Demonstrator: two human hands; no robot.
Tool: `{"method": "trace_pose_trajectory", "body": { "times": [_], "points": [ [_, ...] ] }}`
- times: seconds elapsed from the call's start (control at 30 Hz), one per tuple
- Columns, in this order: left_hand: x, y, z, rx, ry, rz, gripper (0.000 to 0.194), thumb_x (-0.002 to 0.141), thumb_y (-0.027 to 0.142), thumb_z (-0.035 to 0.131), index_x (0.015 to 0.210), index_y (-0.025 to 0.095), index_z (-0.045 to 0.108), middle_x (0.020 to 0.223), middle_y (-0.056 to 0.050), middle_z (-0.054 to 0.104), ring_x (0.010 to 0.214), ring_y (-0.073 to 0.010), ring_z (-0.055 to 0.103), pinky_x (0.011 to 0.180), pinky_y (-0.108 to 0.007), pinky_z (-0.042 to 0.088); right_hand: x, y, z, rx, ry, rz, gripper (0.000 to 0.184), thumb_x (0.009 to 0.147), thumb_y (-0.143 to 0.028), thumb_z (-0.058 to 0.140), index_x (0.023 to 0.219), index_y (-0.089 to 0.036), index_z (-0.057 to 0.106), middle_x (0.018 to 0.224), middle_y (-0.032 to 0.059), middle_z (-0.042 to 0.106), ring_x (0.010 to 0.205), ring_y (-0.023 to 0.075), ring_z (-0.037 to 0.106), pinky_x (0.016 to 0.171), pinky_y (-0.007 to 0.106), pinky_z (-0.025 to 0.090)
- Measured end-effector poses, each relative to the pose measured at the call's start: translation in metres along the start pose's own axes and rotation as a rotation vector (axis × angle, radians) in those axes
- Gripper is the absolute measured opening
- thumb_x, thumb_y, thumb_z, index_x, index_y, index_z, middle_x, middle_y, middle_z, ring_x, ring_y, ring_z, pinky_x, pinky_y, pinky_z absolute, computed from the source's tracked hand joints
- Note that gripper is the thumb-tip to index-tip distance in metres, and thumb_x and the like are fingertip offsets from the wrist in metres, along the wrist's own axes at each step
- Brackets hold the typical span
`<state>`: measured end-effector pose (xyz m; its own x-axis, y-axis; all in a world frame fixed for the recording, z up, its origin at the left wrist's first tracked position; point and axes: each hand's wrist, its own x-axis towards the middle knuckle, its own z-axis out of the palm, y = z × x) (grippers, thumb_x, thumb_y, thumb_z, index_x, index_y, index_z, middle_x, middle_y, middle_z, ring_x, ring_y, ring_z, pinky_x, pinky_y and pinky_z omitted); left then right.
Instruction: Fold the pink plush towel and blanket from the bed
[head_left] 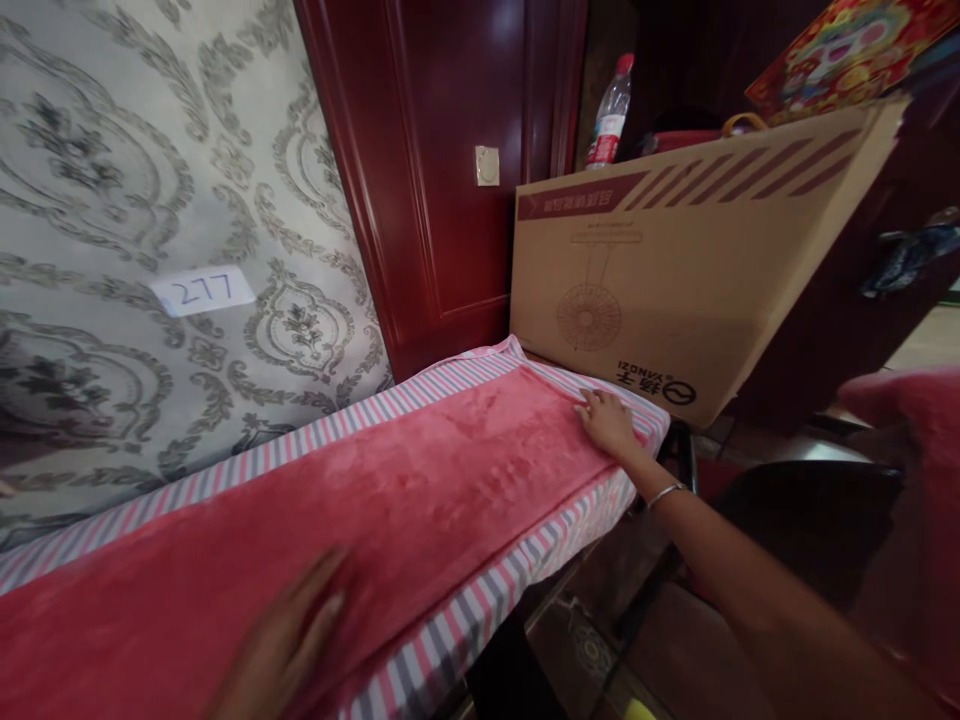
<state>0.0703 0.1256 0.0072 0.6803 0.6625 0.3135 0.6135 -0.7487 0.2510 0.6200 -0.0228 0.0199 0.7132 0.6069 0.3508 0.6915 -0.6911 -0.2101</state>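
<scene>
A pink fleece cloth (pixel 420 490) lies spread along a narrow board covered in pink, grey and white stripes (pixel 480 610). My right hand (pixel 606 420) rests flat on the cloth's far end, fingers together, a thin bracelet on the wrist. My left hand (pixel 285 640) lies flat and blurred on the cloth near the bottom edge, fingers slightly spread. Neither hand grips anything.
A large cardboard fan box (pixel 675 270) stands just beyond the board's far end. Patterned wallpaper with a label reading 277 (pixel 202 290) runs along the left. Dark red wood panelling (pixel 450 150) is behind, with a plastic bottle (pixel 609 115) above the box.
</scene>
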Motion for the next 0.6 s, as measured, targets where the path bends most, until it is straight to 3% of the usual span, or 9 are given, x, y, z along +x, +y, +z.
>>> {"method": "trace_pose_trajectory", "body": {
  "times": [0.13, 0.23, 0.3, 0.47, 0.6],
  "points": [
    [0.059, -0.015, -0.014, 0.021, 0.067, -0.113, 0.061, 0.091, 0.053, 0.038, 0.138, 0.02, 0.06, 0.144, -0.009, 0.06, 0.134, -0.0289, 0.055, 0.117, -0.046, 0.042, 0.026, -0.037, 0.015, 0.094, -0.069, -0.133, 0.052, 0.103, -0.036, 0.038, 0.152, -0.018, 0.043, 0.156, 0.0167, 0.04, 0.143, 0.0327, 0.034, 0.112, 0.055, 0.034],
    [0.093, -0.027, -0.016, 0.118, -0.005, -0.217, 0.07, 0.089, 0.05, 0.037, 0.141, 0.007, 0.055, 0.152, -0.019, 0.049, 0.143, -0.0331, 0.044, 0.121, -0.05, 0.032, 0.049, -0.056, 0.026, 0.153, -0.114, -0.156, 0.053, 0.103, -0.039, 0.041, 0.153, -0.024, 0.042, 0.161, 0.0127, 0.034, 0.147, 0.0332, 0.029, 0.114, 0.059, 0.03],
    [0.107, -0.035, -0.017, 0.178, -0.067, -0.315, 0.071, 0.091, 0.048, 0.035, 0.144, 0.004, 0.05, 0.155, -0.023, 0.043, 0.147, -0.0354, 0.036, 0.121, -0.055, 0.028, 0.064, -0.064, 0.032, 0.193, -0.126, -0.143, 0.053, 0.104, -0.039, 0.04, 0.155, -0.025, 0.039, 0.161, 0.0121, 0.033, 0.147, 0.0323, 0.031, 0.114, 0.056, 0.032],
    [0.13, -0.055, -0.025, 0.234, -0.174, -0.459, 0.069, 0.097, 0.043, 0.025, 0.153, 0.004, 0.037, 0.162, -0.023, 0.031, 0.151, -0.0356, 0.029, 0.119, -0.062, 0.025, 0.104, -0.07, 0.045, 0.228, -0.174, -0.023, 0.053, 0.106, -0.04, 0.035, 0.154, -0.017, 0.041, 0.147, 0.0187, 0.052, 0.131, 0.0307, 0.053, 0.105, 0.044, 0.044],
    [0.146, -0.067, -0.021, 0.297, -0.169, -0.518, 0.067, 0.098, 0.045, 0.024, 0.153, 0.01, 0.039, 0.162, -0.021, 0.032, 0.151, -0.0363, 0.028, 0.117, -0.064, 0.025, 0.134, -0.07, 0.056, 0.225, -0.229, 0.073, 0.053, 0.107, -0.042, 0.032, 0.144, -0.011, 0.054, 0.134, 0.0211, 0.062, 0.124, 0.0313, 0.059, 0.098, 0.04, 0.047]
  ]
}}
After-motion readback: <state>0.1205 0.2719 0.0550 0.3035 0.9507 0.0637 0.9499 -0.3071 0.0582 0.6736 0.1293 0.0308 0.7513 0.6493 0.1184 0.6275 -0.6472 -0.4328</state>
